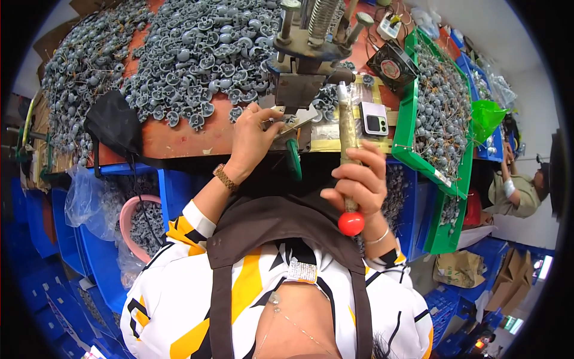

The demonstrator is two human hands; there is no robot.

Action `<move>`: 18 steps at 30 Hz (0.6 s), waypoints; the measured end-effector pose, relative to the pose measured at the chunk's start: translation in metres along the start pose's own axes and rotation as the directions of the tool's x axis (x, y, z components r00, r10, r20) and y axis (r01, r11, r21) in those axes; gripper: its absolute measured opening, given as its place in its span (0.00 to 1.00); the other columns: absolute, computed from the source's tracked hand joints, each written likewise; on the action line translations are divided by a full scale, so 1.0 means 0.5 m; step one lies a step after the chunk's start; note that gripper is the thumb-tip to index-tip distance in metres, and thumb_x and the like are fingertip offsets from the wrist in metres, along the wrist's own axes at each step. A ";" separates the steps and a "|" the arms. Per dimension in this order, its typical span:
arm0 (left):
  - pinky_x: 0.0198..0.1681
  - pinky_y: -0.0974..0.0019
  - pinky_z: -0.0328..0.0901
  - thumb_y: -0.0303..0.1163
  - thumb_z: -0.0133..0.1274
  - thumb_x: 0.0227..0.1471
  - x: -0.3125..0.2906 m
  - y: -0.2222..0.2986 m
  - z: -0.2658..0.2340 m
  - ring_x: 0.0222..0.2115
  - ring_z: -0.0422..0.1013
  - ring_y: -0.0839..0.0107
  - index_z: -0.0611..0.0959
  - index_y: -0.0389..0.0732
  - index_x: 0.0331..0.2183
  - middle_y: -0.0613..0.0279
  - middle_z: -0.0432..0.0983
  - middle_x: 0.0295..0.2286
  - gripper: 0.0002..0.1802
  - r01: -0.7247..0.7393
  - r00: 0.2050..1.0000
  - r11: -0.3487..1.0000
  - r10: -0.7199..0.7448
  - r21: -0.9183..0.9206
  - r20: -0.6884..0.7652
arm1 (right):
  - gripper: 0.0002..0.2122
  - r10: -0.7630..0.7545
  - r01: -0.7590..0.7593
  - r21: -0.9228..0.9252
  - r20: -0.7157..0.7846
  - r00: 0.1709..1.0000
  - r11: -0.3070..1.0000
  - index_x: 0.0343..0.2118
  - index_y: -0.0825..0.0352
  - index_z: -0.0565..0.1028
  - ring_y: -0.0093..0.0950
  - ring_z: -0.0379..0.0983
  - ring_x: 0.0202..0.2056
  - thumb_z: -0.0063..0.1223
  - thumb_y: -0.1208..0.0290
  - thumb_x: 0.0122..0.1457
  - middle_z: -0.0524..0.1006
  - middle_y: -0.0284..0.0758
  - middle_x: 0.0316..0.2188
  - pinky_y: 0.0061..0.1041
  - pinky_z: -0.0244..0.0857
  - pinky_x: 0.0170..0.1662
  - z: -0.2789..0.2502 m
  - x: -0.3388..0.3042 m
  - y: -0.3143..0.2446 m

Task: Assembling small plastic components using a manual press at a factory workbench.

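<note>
A hand press (299,84) with a coil spring stands at the table's edge in front of me. My left hand (258,131), with a watch at its wrist, reaches under the press head, thumb and fingertips pinched together beside the metal plate (302,116). What the pinch holds is too small to make out. My right hand (361,179) is wrapped round the worn lever handle (347,128) of the press, just above its red ball knob (351,224). A green oval part (293,160) hangs below the plate.
Grey plastic parts (197,54) lie heaped on the red table, with wired ones (78,78) at left. On the right are a phone (373,118), a fan (391,66) and a green tray (408,140) of wired parts. A black bag (113,122) hangs at left. Another person (520,194) sits far right.
</note>
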State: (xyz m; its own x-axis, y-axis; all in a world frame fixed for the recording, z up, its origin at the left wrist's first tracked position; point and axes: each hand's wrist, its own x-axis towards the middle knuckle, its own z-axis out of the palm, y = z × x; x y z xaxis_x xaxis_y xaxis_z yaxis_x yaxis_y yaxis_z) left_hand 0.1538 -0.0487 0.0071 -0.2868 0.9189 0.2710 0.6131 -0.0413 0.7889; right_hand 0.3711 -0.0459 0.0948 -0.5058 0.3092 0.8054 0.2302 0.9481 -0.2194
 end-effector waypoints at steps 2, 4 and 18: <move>0.29 0.65 0.64 0.26 0.63 0.41 -0.009 0.003 -0.005 0.24 0.70 0.68 0.83 0.40 0.38 0.60 0.73 0.27 0.16 0.070 0.996 0.996 -0.074 0.055 0.058 | 0.17 -0.026 0.025 0.019 0.024 0.999 0.999 0.22 0.59 0.70 0.32 0.71 0.39 0.61 0.52 0.51 0.75 0.30 0.27 0.46 0.60 0.53 -0.027 0.021 0.020; 0.30 0.64 0.65 0.27 0.63 0.42 -0.027 0.000 -0.012 0.25 0.71 0.68 0.82 0.39 0.40 0.60 0.74 0.29 0.18 0.004 1.000 0.998 -0.005 0.062 0.017 | 0.13 0.122 -0.112 0.054 -0.250 0.960 0.992 0.34 0.65 0.71 0.31 0.70 0.40 0.51 0.59 0.59 0.74 0.37 0.35 0.38 0.63 0.49 -0.031 0.046 0.048; 0.44 0.58 0.65 0.28 0.60 0.44 -0.024 -0.126 -0.100 0.40 0.68 0.54 0.80 0.38 0.40 0.54 0.74 0.37 0.17 -0.124 0.984 0.914 0.164 0.387 -0.071 | 0.06 0.683 -0.746 0.240 0.302 0.665 0.621 0.30 0.70 0.74 0.15 0.70 0.25 0.60 0.77 0.52 0.76 0.29 0.24 0.17 0.63 0.29 0.219 -0.087 0.102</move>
State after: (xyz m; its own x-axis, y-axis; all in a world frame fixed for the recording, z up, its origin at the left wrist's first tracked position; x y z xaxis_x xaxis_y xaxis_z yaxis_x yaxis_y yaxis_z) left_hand 0.0820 -0.0766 -0.0183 -0.2342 0.8694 0.4350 0.8806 0.0001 0.4738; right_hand 0.3138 -0.0031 -0.0120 -0.4303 0.8757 0.2193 0.3210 0.3755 -0.8694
